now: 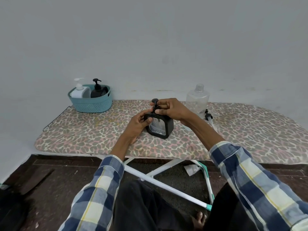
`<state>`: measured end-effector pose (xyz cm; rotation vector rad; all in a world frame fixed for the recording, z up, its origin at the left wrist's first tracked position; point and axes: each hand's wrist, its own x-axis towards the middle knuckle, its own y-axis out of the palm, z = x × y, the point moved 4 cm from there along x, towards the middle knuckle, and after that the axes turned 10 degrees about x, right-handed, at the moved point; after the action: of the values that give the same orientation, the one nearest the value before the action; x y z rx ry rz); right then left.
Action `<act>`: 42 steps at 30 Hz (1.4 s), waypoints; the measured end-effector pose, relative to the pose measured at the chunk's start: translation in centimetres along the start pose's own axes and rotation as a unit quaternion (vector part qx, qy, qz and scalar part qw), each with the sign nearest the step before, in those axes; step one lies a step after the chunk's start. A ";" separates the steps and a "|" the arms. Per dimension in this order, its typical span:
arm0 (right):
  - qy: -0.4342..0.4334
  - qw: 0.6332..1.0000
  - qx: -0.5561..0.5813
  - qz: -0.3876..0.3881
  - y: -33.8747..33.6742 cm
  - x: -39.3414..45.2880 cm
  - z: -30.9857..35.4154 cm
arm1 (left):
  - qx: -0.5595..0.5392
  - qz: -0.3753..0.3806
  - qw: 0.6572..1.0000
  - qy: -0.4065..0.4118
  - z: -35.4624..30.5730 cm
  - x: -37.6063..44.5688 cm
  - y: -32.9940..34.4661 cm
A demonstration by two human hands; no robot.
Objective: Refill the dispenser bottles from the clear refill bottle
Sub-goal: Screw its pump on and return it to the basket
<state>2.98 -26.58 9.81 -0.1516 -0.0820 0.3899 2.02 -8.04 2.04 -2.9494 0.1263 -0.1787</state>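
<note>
A square black dispenser bottle (160, 128) with a clear window stands on the leopard-print ironing board (83, 130). My left hand (138, 123) grips its upper left shoulder. My right hand (170, 108) is closed around its black pump head (155, 104) at the neck. The clear refill bottle (197, 99) stands uncapped behind my right wrist, looking nearly empty. A loose pump with a tube (209, 118) lies on the board beside it.
A teal basket (90, 104) at the board's back left holds a white pump bottle (80, 92) and a black pump bottle (98, 90). The wall runs right behind the board. White folding legs (160, 180) and dark floor lie below.
</note>
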 end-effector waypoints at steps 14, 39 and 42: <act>-0.040 0.991 -0.084 -0.096 0.7 -1.0 0.4 | 0.106 -0.103 0.987 0.059 -0.4 -1.8 2.3; -0.093 0.987 -0.101 -0.081 10.3 8.5 -4.9 | 0.180 -0.448 0.876 0.015 -3.3 -5.8 -17.2; -0.075 0.983 -0.122 -0.115 9.8 10.6 -6.0 | 0.185 -0.496 0.848 0.014 -4.2 -5.1 -20.4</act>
<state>9.81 -14.35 2.88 -0.3524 -0.2938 0.1582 -2.10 11.72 9.43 -2.3256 -1.2827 -0.3250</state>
